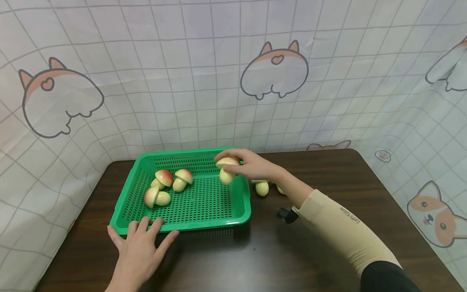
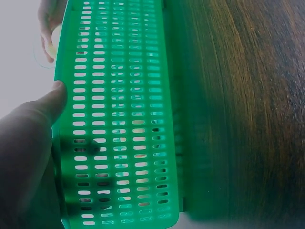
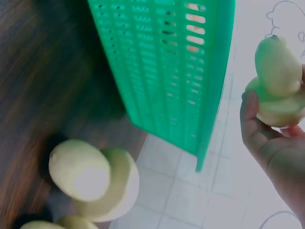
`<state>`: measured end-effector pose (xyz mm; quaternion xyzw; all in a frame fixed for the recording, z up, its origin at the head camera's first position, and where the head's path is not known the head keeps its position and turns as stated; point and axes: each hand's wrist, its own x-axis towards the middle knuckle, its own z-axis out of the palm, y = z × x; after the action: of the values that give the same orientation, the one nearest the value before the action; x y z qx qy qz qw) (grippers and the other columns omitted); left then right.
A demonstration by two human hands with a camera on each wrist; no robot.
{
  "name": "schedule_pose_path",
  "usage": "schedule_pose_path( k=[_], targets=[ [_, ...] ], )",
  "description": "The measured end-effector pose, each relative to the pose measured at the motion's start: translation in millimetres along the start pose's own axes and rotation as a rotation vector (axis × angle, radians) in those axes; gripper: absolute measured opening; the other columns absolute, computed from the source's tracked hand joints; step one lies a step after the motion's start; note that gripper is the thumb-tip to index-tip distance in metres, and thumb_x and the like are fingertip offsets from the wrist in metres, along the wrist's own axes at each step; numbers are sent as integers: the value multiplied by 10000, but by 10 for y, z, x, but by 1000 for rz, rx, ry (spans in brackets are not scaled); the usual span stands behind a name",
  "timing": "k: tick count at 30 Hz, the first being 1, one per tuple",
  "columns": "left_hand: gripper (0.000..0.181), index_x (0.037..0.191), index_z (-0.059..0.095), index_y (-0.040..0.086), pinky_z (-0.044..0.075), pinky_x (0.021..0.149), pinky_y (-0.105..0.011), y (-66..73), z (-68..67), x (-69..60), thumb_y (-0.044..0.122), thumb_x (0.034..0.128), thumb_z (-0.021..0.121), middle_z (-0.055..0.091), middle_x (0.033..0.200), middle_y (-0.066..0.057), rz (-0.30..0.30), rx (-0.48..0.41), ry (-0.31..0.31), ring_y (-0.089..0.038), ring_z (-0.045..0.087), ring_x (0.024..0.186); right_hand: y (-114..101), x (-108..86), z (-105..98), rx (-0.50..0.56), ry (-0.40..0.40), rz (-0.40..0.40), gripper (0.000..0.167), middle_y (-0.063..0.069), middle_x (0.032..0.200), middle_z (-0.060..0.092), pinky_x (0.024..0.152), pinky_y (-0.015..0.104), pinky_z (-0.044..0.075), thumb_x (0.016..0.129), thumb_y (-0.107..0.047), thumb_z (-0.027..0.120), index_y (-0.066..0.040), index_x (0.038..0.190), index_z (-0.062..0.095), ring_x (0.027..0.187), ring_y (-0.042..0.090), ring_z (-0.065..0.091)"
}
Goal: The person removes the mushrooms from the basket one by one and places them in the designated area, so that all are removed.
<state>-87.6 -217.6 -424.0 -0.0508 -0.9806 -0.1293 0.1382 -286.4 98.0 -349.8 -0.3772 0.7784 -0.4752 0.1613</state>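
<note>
Our table (image 1: pixel 204 267) holds a basket (image 1: pixel 219 224). Our spread left hand (image 1: pixel 138 249) touches the basket's front edge; our right hand (image 1: pixel 252 163) grips 1 mushroom (image 1: pixel 227 176).

1. The things are carried by a dark brown, wood-grained table (image 1: pixel 270 251).
2. A green perforated basket (image 1: pixel 204 224) is set on its far left part.
3. Just right of the basket, a pale mushroom (image 1: pixel 262 189) is laid, its stem turned nearward.
4. Farther right, a second mushroom (image 1: pixel 280 190) is mostly hidden in the head view.
</note>
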Motion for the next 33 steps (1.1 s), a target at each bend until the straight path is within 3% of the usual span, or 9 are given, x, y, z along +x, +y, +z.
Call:
schedule_pose_path(
  k=[9, 19, 27, 33],
  targets=[
    [564, 1172, 666, 87, -151, 966, -859, 1, 16, -12, 612, 977, 598, 575, 1040, -133, -6, 0, -4, -422, 493, 978, 32, -204, -181, 0, 45, 31, 321, 64, 1204, 621, 748, 425, 554, 1048, -299, 621, -255, 1366, 622, 969, 263, 599],
    [582, 1198, 669, 85, -163, 968, -853, -13, 24, -21, 618, 977, 595, 581, 1058, -142, -10, 4, -7, -434, 493, 1006, 93, -418, -310, 8, 117, 73, 298, 70, 1176, 642, 844, 554, 515, 1040, -311, 638, -248, 1331, 640, 977, 278, 612],
    [555, 1179, 669, 91, -153, 967, -858, -18, 30, -22, 604, 973, 612, 573, 1017, -117, 8, 1, 19, -411, 491, 974, 191, -620, -378, 11, 163, 111, 315, 119, 1109, 643, 677, 396, 562, 1044, -280, 633, -200, 1349, 615, 863, 301, 627],
    [534, 1148, 668, 96, -149, 969, -858, -12, 29, -20, 597, 971, 620, 561, 984, -103, 15, 2, 29, -409, 487, 952, 278, -747, -420, 16, 196, 124, 344, 85, 1255, 633, 764, 395, 584, 1039, -268, 642, -182, 1371, 612, 986, 293, 631]
  ],
)
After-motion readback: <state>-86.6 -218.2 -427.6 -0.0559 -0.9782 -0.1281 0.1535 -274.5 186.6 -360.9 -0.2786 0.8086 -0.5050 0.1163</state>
